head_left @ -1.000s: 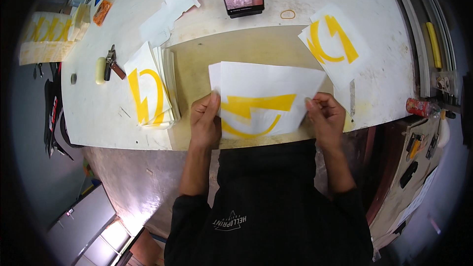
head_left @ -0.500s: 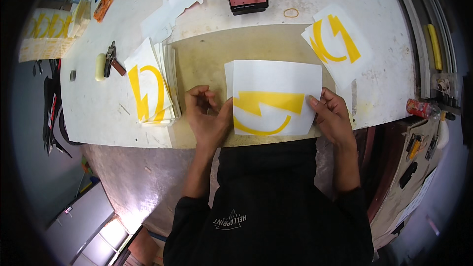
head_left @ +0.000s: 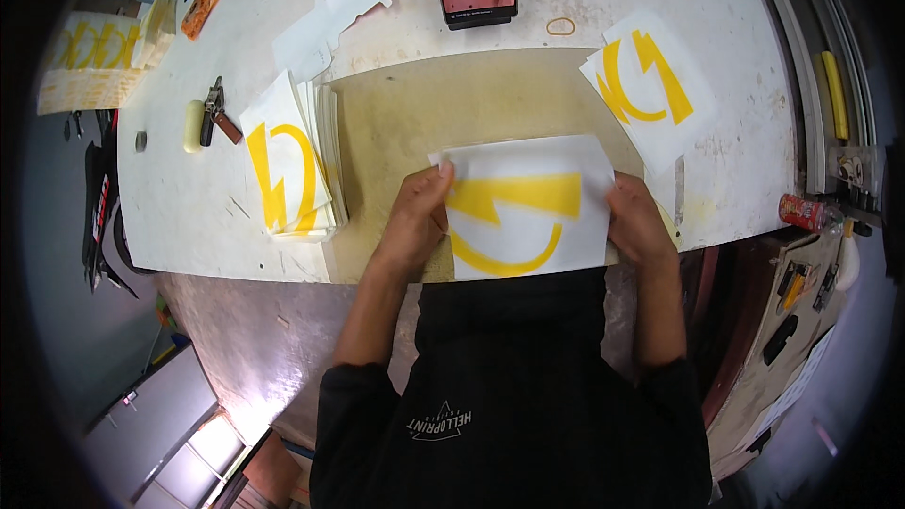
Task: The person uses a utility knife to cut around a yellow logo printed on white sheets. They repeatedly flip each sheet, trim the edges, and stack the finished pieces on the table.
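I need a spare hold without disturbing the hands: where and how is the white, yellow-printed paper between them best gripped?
Probably pinch the middle of the far edge of the white, yellow-printed paper, coming from across the flat tan mat. The paper looks thin and flat; the left hand and right hand take its sides, and its near edge faces the person's black top.

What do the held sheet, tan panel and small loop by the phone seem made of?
Printed sheet: probably paper, possibly plastic; thin edges, white ground; blur obscures its finish.
Tan panel: perhaps card or plastic, fairly dull, smooth with faint stains.
Small loop: likely rubber, suggested by its thin band-like outline; finish unclear.
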